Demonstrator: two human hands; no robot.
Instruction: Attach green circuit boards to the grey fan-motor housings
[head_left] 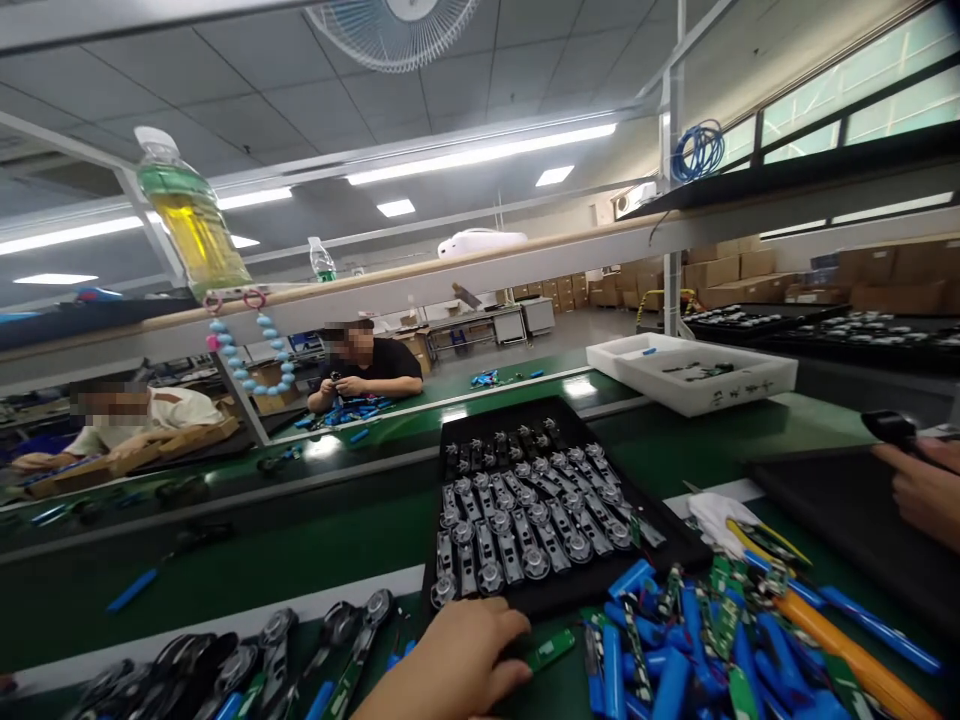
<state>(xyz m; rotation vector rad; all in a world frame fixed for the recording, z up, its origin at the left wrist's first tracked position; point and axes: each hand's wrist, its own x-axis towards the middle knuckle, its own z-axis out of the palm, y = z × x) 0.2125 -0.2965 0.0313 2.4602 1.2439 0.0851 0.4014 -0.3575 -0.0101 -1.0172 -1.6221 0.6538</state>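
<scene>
While at one black tray (585, 590), left hand (442, 665) beside one green board (551, 650)

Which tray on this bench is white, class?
The white plastic tray at the far side of the bench, with a few dark parts in it. The black tray nearer the person is packed with rows of metal parts.

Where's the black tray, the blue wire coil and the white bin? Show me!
Black tray (510, 413): head view, on its back rim.
Blue wire coil (698, 151): head view, on the middle of the loops.
White bin (720, 398): head view, on its front wall.
</scene>
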